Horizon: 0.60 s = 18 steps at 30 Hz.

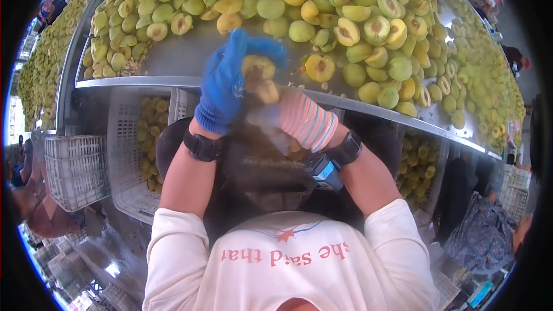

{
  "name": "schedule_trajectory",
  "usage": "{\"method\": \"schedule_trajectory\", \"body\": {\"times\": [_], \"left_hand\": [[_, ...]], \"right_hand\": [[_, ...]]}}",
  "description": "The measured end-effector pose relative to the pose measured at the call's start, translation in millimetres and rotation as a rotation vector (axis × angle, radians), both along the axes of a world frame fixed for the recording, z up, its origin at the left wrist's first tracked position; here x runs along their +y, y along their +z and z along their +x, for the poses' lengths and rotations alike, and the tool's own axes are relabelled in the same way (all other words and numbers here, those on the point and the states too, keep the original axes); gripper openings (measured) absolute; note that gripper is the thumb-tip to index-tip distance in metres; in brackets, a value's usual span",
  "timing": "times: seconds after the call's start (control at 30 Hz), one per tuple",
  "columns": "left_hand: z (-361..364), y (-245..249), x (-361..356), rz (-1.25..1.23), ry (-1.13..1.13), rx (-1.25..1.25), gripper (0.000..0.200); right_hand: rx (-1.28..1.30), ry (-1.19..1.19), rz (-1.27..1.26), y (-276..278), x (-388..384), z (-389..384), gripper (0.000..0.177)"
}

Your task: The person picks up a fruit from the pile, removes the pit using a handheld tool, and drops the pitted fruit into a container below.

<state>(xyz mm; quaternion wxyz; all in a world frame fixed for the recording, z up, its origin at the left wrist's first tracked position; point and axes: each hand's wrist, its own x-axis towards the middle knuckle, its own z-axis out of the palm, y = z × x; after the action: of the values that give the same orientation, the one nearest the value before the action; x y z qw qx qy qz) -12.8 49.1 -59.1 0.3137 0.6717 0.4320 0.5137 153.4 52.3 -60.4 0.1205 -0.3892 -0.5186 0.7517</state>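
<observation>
My left hand (227, 83), in a blue glove, is wrapped around a cut yellow-green stone fruit (259, 68) with a brownish hollow. Its thumb and fingers stand up around the fruit. My right hand (305, 118), in a striped glove with pale fingertips, is closed right beside it at the fruit's lower edge. Motion smears those fingertips, and I cannot tell what they hold. Both hands are over the front edge of a metal table (184, 52). Close to the right hand, a halved fruit (319, 67) lies cut face up on the metal.
Halved stone fruits (368, 29) are heaped across the table. A white crate (129, 167) with fruit stands below left; more fruit (417, 164) sits below right. Another crate (76, 173) is farther left. People (487, 233) are at both sides. A small dark device (324, 171) hangs near my right wrist.
</observation>
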Motion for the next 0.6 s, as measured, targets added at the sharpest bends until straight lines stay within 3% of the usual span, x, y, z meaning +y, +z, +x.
{"method": "schedule_trajectory", "body": {"times": [0.1,0.13,0.2,0.27,0.37,0.43,0.5,0.6], "left_hand": [[10.1,12.9,4.7,-0.070,0.021,-0.193,0.034],[11.1,13.6,1.8,-0.206,0.026,-0.285,0.032],[2.3,0.5,1.8,-0.209,-0.077,-0.229,0.041],[-21.7,-28.3,21.1,0.089,-0.298,0.064,0.051],[-9.3,-24.1,28.3,0.279,-0.343,0.040,0.061],[-6.0,-24.0,16.0,0.173,-0.315,-0.044,0.061],[-2.1,-30.2,8.5,0.027,-0.294,-0.294,0.060],[-3.5,-27.3,-0.3,-0.163,-0.345,-0.803,0.057]], "right_hand": [[0.022,-0.005,0.144,5.3,-3.4,1.2,0.016],[-0.012,0.005,0.084,10.1,-4.3,2.7,0.015],[-0.082,0.027,-0.049,22.2,-8.7,6.6,0.015],[-0.030,0.024,-0.104,17.4,-9.8,6.6,0.016],[0.096,0.066,-0.225,6.1,-7.6,12.9,0.016],[0.170,0.117,-0.221,0.3,-8.5,19.4,0.016],[0.216,0.180,-0.111,-0.3,-11.1,25.1,0.017],[0.241,0.317,0.347,6.0,-18.5,39.8,0.014]]}}
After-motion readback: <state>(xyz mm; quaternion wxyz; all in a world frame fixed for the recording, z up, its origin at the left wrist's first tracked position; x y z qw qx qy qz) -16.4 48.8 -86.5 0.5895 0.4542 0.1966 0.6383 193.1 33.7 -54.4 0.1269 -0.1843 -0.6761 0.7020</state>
